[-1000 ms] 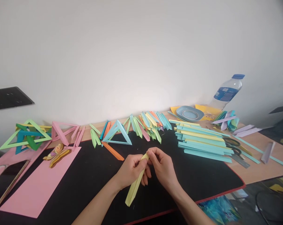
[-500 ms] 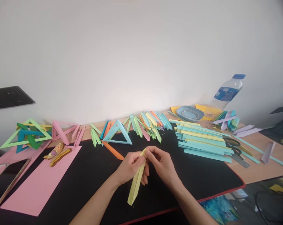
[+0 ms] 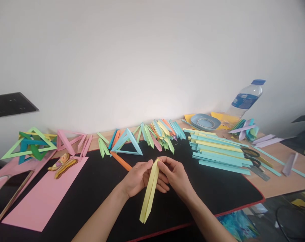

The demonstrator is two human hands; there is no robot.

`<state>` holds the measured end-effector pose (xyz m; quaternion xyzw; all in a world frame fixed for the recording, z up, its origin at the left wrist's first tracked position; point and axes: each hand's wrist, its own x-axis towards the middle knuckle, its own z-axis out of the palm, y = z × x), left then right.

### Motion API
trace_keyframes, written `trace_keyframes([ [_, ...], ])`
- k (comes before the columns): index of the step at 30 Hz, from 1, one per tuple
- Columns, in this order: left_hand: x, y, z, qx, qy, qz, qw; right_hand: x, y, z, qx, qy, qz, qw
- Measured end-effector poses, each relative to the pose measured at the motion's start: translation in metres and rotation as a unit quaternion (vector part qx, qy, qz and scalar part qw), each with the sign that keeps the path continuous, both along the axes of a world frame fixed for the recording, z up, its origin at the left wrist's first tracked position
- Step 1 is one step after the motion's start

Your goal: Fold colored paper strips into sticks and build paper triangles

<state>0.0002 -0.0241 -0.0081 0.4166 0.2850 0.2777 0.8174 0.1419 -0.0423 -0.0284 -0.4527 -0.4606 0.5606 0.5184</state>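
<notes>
Paper strip (image 3: 148, 196), yellow, is sloping toward me over the black mat (image 3: 210, 191), between my two hands. My right hand (image 3: 176, 174) is pinching its upper end, thumb pressing against bent fingers. My left hand (image 3: 138, 178) is resting loosely opened, thumb up beside the strip, fingers lying behind it; it seems to be supporting rather than gripping.

A lengthwise crease is showing down the strip, and the lower end is coming to an angled tip. So the long folding looks done here; the upper end is partly hiding under my fingers, so I can't tell whether its fold is finished. Judging this piece as well advanced.

Elsewhere, looks done: a mixed-colour heap of folded pieces (image 3: 164, 132) is lying by the wall, a blue triangle (image 3: 135, 143) is sitting left of it, and a green frame (image 3: 14, 146) and pink frame (image 3: 66, 142) are resting farther left.

Looks left: long blue and yellow strips (image 3: 218, 151) are lying stacked on my right, apparently awaiting handling, with scissors (image 3: 252, 153) poking out at their right end.
</notes>
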Motion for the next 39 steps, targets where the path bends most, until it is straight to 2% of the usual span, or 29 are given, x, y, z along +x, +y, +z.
trace_keyframes([
  [3,-0.002,0.001,-0.001,0.015,-0.002,-0.012,1.0,0.0,0.0,-0.001,0.013,-0.041,-0.007,0.999],
  [7,-0.003,0.0,-0.003,0.053,0.031,0.003,0.998,-0.001,-0.002,-0.001,0.058,-0.118,-0.041,0.99],
  [10,-0.002,-0.001,-0.004,0.058,0.054,0.011,0.997,-0.001,-0.002,0.0,0.091,-0.132,-0.057,0.985],
  [17,0.0,-0.003,-0.005,0.093,0.097,0.047,0.99,0.004,0.0,0.007,0.062,-0.094,-0.01,0.994],
  [19,0.0,-0.004,-0.004,0.1,0.101,0.04,0.989,0.005,0.001,0.007,0.043,-0.084,-0.001,0.996],
  [22,0.001,-0.004,-0.003,0.089,0.103,0.015,0.991,0.005,0.002,0.004,0.024,-0.103,-0.022,0.994],
  [26,0.001,-0.004,-0.004,0.055,0.099,0.021,0.993,0.003,0.005,-0.002,0.035,-0.132,-0.052,0.989],
  [30,0.001,-0.003,-0.004,0.02,0.086,0.018,0.996,0.003,0.01,0.002,0.018,-0.075,-0.079,0.994],
  [35,-0.001,-0.002,-0.005,-0.024,0.057,-0.008,0.998,0.005,0.019,0.009,0.01,-0.02,-0.061,0.998],
  [39,-0.003,0.0,-0.005,-0.036,0.025,-0.014,0.999,0.006,0.034,0.008,0.0,0.012,-0.082,0.997],
])
